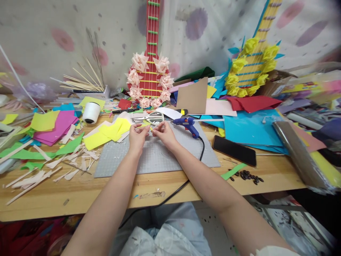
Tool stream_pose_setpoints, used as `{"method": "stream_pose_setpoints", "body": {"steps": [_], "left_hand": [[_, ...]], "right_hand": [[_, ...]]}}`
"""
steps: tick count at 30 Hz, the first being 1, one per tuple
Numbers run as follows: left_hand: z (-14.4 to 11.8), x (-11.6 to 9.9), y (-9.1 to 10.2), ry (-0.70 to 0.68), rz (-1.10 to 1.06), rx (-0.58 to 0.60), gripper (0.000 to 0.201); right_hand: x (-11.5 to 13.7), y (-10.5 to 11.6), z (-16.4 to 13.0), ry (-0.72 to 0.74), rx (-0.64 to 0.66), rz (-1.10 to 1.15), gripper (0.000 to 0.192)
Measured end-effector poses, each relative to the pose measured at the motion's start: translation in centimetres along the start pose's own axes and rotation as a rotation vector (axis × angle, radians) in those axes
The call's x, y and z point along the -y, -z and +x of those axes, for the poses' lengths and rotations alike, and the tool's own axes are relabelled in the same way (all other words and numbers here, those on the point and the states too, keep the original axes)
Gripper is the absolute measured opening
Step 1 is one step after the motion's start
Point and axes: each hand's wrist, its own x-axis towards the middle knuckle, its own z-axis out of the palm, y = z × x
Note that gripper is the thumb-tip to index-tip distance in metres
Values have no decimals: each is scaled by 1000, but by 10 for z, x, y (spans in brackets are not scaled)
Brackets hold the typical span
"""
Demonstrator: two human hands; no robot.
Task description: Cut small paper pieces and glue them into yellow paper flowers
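Above the grey cutting mat (pixel 160 160), my left hand (pixel 137 138) and my right hand (pixel 166 136) are close together, fingertips pinched. Between them shows a small yellow piece of paper (pixel 151 128), mostly hidden by the fingers. Just beyond the hands lie scissors (pixel 157 115) with pale handles. To the right of my right hand, a blue glue gun (pixel 188 125) rests on the mat, its black cord running down past the table edge. Several yellow paper pieces (pixel 117 129) lie left of my left hand.
A red paper guitar (pixel 144 83) with pink flowers and a yellow one (pixel 254 65) lean at the back. A phone (pixel 234 150), black seeds (pixel 249 175) and blue sheets (pixel 250 128) lie right. A thread spool (pixel 91 112) and paper scraps (pixel 77 163) lie left.
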Motion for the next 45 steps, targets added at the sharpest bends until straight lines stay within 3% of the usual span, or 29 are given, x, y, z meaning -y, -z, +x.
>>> {"method": "stream_pose_setpoints", "body": {"steps": [3,10,21,25,30,33,38,43,45], "left_hand": [[0,2,1,-18,41,39,40],[1,5,2,-26,80,3,40],[2,4,0,80,-88,-39,37],[5,5,1,69,-51,-61,25],[3,4,-1,8,38,53,17],[2,3,-1,-20,53,63,15],[2,0,-1,43,-42,21,29],[0,-2,-1,99,-22,135,37],[0,-2,0,95,-2,125,40]], "right_hand": [[-4,1,1,30,-7,-33,39],[-3,0,-1,89,-76,-165,34],[9,-1,-5,-115,0,281,52],[10,0,-6,-140,10,296,53],[7,0,-5,-141,25,280,54],[6,0,-4,-133,32,276,52],[4,1,-2,-137,35,280,52],[4,2,-3,-142,44,270,51],[6,3,-3,-154,49,257,50]]}}
